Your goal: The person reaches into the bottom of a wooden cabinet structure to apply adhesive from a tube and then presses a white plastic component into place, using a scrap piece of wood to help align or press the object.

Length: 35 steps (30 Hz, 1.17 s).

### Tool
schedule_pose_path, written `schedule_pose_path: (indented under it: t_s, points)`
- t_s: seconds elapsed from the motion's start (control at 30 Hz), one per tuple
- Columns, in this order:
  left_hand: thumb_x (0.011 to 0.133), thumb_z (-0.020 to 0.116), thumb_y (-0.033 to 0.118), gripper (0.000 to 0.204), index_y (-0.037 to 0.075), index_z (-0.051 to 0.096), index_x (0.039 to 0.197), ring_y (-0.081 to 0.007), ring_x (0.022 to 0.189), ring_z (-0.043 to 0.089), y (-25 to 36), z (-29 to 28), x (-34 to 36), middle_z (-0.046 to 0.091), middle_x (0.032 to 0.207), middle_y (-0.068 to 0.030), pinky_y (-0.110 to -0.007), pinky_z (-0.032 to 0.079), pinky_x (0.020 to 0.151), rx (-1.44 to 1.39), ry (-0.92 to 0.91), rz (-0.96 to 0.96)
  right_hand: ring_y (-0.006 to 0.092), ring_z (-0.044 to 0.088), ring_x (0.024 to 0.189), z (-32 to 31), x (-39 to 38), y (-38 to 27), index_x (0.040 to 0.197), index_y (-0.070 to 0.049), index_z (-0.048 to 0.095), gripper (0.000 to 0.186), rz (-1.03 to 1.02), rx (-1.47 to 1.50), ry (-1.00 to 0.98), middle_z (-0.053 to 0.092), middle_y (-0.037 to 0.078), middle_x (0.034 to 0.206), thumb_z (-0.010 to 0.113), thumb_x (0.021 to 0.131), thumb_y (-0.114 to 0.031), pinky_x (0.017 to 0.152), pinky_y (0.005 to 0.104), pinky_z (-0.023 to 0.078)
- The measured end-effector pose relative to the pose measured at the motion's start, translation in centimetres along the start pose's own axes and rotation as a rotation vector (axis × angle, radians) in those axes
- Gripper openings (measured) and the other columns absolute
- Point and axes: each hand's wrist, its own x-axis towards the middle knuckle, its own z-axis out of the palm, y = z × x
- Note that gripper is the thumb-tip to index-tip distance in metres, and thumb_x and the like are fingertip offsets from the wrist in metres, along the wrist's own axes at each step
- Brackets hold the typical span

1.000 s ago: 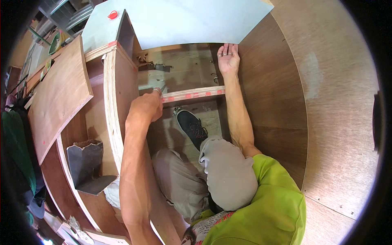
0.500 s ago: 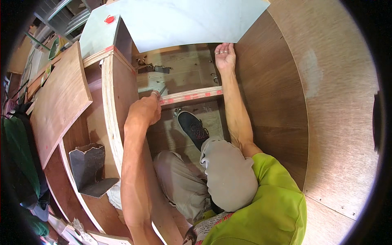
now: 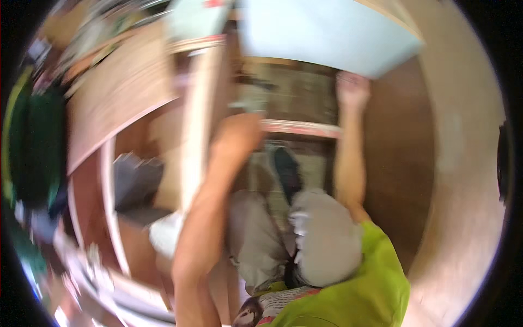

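The picture is smeared by motion. My left hand [image 3: 239, 133] is a closed, blurred shape at the left end of a plywood-edged crosspiece [image 3: 302, 128] with red marks. What its fingers hold cannot be made out. My right hand [image 3: 353, 90] is raised at the front edge of a pale, marble-patterned panel [image 3: 321, 32], near its right corner. Its fingers are too blurred to show whether they grip that edge. The crosspiece spans the recess between an upright plywood divider [image 3: 199, 120] on the left and a dark wood-grain side panel [image 3: 397, 147] on the right.
My shoe [image 3: 287, 169] and bent knee [image 3: 327, 234] fill the lower part of the recess. On the left, a loose plywood sheet [image 3: 122, 92] leans on the cabinet. A torn dark grey piece [image 3: 139, 182] sits inside a compartment. Green cloth [image 3: 35, 141] hangs at the far left.
My view has swung, so the whole scene sits further right and is blurred. Both hands keep roughly the same places, at the crosspiece and at the pale panel's edge.
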Motion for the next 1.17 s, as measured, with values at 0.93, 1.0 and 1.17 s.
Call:
schedule_pose_path:
  t_s: [0.93,1.0,1.17]
  points:
    - [0.072,0.062,0.021,0.015,0.010,0.072,0.074,-0.0245,0.074,0.068,2.3,3.2,3.7,0.070,0.078,-0.0124,-0.040,0.052,0.060,0.127,0.291,0.089,0.0244,0.047,0.081,-14.7,11.8,-13.1,0.087,0.008,0.055,0.014,0.180,-0.151,-0.165,0.051,0.014,0.082,0.056,0.088,-0.006,0.078,0.0382,0.040]
    - [0.073,0.060,0.021,0.015,0.009,0.068,0.072,-0.0270,0.070,0.067,2.9,1.6,3.3,0.067,0.071,-0.0122,-0.043,0.052,0.059,0.019,0.455,0.204,0.0338,0.058,0.100,-14.9,11.3,-14.8,0.090,0.007,0.061,0.022,-0.369,-0.787,-0.286,0.062,0.024,0.096,0.057,0.088,-0.015,0.089,0.0430,0.049]
    - [0.082,0.056,0.020,0.030,0.004,0.062,0.107,-0.0346,0.091,0.066,-0.5,-0.1,0.6,0.067,0.095,-0.0196,-0.044,0.052,0.080,0.099,-0.026,0.047,0.0336,0.056,0.079,-9.0,1.3,-10.4,0.085,0.001,0.062,0.014,0.123,-0.086,0.036,0.062,0.017,0.081,0.061,0.082,-0.013,0.081,0.0498,0.046]
